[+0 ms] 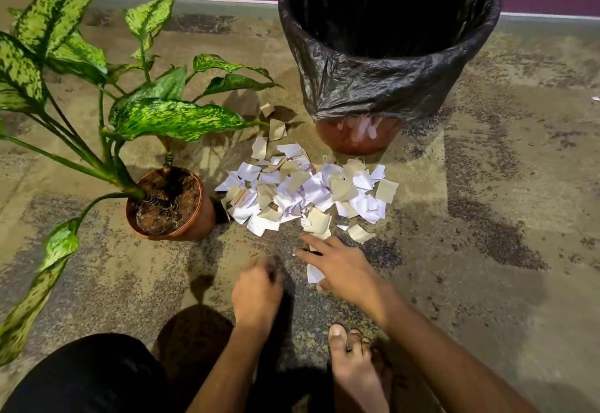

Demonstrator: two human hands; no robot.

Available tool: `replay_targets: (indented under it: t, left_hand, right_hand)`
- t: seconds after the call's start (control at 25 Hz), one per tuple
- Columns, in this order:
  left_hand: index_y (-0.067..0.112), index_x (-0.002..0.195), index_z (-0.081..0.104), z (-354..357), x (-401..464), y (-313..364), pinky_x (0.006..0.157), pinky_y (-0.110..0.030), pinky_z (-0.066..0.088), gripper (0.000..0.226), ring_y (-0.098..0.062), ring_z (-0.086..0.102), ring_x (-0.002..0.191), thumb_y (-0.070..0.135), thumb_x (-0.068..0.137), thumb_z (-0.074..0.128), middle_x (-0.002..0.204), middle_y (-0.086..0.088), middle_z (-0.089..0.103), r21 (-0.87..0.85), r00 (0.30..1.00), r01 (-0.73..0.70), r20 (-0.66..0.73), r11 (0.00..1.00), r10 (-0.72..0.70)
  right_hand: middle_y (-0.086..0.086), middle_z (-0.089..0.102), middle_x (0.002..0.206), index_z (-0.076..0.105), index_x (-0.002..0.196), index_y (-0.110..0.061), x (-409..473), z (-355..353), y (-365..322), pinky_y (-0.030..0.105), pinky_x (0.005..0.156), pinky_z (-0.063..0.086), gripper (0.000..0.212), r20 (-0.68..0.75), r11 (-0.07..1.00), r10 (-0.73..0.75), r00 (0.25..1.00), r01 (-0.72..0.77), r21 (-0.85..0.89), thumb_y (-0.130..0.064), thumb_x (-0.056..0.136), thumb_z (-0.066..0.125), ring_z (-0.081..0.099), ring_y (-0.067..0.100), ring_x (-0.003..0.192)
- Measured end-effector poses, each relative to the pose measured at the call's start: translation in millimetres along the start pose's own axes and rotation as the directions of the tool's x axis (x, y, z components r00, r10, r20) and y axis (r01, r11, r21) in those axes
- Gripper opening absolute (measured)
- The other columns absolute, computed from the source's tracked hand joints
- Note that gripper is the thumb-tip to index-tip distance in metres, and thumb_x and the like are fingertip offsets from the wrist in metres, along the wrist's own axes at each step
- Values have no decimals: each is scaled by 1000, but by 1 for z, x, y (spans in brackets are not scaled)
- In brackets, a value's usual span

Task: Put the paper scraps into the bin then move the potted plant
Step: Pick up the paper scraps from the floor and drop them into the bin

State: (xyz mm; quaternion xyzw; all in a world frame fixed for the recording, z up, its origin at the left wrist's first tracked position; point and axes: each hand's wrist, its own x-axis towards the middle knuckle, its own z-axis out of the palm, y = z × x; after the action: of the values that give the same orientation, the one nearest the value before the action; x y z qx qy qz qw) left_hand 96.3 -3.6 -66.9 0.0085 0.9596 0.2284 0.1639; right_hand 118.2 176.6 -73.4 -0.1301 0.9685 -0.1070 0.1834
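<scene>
A heap of white and tan paper scraps [308, 190] lies on the floor between the potted plant and the bin. The potted plant [168, 201], a terracotta pot with big speckled green leaves, stands left of the heap. The bin [386, 88], reddish with a black bag liner, stands behind the heap. My right hand [337, 266] lies spread over a few scraps at the heap's near edge, a white scrap showing beneath the palm. My left hand [258, 286] hovers close to the floor beside it, fingers curled and blurred; whether it holds anything is unclear.
A purple wall runs along the back behind the bin. My bare foot [354, 364] rests on the mottled floor below my right arm, my dark-clothed knee [84, 377] at bottom left. One stray scrap [595, 98] lies at the far right edge.
</scene>
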Motion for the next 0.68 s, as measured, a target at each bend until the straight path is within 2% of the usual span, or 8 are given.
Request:
replay_targets:
  t: [0.16,0.28,0.4,0.52,0.68]
  left_hand:
    - [18,109,60,11,-27,-22,77,-35,53,31,-26,62,94,35,84,63,107,-4,62,47,990,140,0,989,-140]
    - [14,115,60,19,-41,-32,89,-38,49,40,-26,54,104,31,79,65,112,-5,56,43,983,177,-64,983,-174]
    - [13,124,57,26,-55,-41,100,-36,42,45,-25,48,112,28,81,65,120,-6,53,85,982,182,-62,980,-177]
    - [14,125,59,33,-63,-52,94,-31,44,40,-23,49,107,26,88,61,116,-4,55,85,987,146,-76,986,-139]
    - [14,111,69,34,-63,-57,83,-31,48,24,-22,55,94,23,90,62,105,-2,62,39,988,85,-134,996,-79]
  right_hand:
    - [-4,12,159,16,148,-42,11,3,-7,34,70,55,86,16,1000,-27,999,27,0,-11,87,68,35,29,130]
    - [-2,22,155,30,145,-38,13,10,-9,37,85,54,79,-29,999,-25,999,26,36,-1,85,66,37,27,128]
    - [-3,37,146,47,138,-30,14,16,-9,32,102,45,67,-124,982,23,992,0,188,4,83,64,44,19,124]
    - [-4,53,126,60,125,-20,16,16,-7,31,98,47,41,-165,961,45,985,3,278,-8,86,66,55,16,110]
    - [-1,62,109,66,110,-14,20,14,-6,29,90,48,21,-212,941,128,969,-51,335,-11,89,62,61,19,96]
